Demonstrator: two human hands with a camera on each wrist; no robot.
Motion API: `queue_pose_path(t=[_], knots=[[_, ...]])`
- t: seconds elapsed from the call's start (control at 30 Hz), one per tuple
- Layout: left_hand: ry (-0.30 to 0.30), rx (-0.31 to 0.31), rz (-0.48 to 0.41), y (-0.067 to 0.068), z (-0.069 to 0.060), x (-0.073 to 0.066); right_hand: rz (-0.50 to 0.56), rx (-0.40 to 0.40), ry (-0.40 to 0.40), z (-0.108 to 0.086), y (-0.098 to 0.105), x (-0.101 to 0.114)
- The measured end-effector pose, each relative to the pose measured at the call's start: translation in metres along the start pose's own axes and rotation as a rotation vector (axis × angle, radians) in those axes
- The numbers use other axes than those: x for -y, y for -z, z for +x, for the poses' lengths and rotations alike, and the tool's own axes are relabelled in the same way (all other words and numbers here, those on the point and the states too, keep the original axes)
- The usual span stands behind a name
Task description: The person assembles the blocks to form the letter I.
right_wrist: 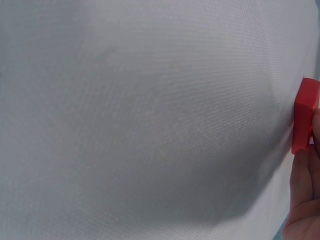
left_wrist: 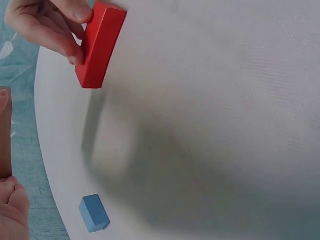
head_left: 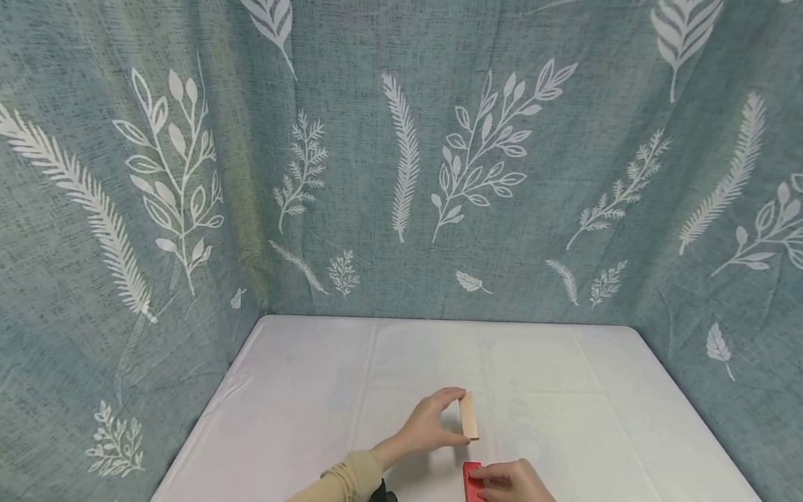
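My left hand (head_left: 429,424) pinches a plain wooden block (head_left: 468,416) by its two ends, thumb at one and fingers at the other. In the left wrist view that wooden block (left_wrist: 5,132) shows only partly at the left edge. My right hand (head_left: 517,481) grips a red block (head_left: 472,481) near the table's front. The left wrist view shows the red block (left_wrist: 102,45) tilted, its shadow on the cloth beneath. At the right edge of the right wrist view, the red block (right_wrist: 305,117) is partly cut off beside the fingers (right_wrist: 301,180).
A small blue block (left_wrist: 94,213) lies on the white tablecloth (head_left: 314,390), seen in the left wrist view near the table's edge. Teal curtains (head_left: 351,174) with white leaf prints stand behind and at both sides of the table.
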State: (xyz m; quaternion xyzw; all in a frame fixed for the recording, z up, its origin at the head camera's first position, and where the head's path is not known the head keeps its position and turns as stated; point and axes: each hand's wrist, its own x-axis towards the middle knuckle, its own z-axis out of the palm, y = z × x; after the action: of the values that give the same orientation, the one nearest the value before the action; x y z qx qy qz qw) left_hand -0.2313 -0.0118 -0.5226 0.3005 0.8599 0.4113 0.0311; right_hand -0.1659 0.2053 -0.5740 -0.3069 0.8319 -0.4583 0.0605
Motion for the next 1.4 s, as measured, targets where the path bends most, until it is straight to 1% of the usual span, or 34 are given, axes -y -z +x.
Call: queue_pose_path(t=[0.1, 0.2, 0.33, 0.43, 0.6, 0.9, 1.07, 1.23, 1.4], knots=[[0.006, 0.001, 0.018, -0.002, 0.001, 0.001, 0.006, -0.004, 0.007, 0.000, -0.001, -0.001], [0.004, 0.001, 0.030, -0.005, 0.002, 0.001, 0.008, 0.002, -0.010, 0.000, -0.001, -0.002], [0.028, 0.006, 0.051, -0.008, 0.002, 0.003, 0.013, 0.015, -0.026, 0.001, 0.000, -0.002], [0.034, 0.008, 0.077, -0.011, 0.000, 0.004, 0.000, 0.015, 0.000, 0.001, 0.000, -0.002], [0.020, 0.011, 0.077, -0.014, -0.003, 0.007, -0.026, 0.008, 0.049, 0.001, -0.001, -0.002], [0.044, 0.017, 0.061, -0.017, -0.003, 0.009, -0.060, -0.007, 0.066, -0.001, -0.001, -0.005], [0.037, 0.018, 0.073, -0.019, -0.001, 0.011, -0.070, -0.014, 0.089, -0.001, -0.001, -0.006], [0.035, 0.038, 0.075, -0.021, -0.001, 0.012, -0.058, -0.017, 0.116, -0.001, -0.002, -0.006], [0.045, 0.052, 0.081, -0.022, 0.000, 0.014, -0.045, -0.008, 0.096, 0.000, -0.001, -0.005]])
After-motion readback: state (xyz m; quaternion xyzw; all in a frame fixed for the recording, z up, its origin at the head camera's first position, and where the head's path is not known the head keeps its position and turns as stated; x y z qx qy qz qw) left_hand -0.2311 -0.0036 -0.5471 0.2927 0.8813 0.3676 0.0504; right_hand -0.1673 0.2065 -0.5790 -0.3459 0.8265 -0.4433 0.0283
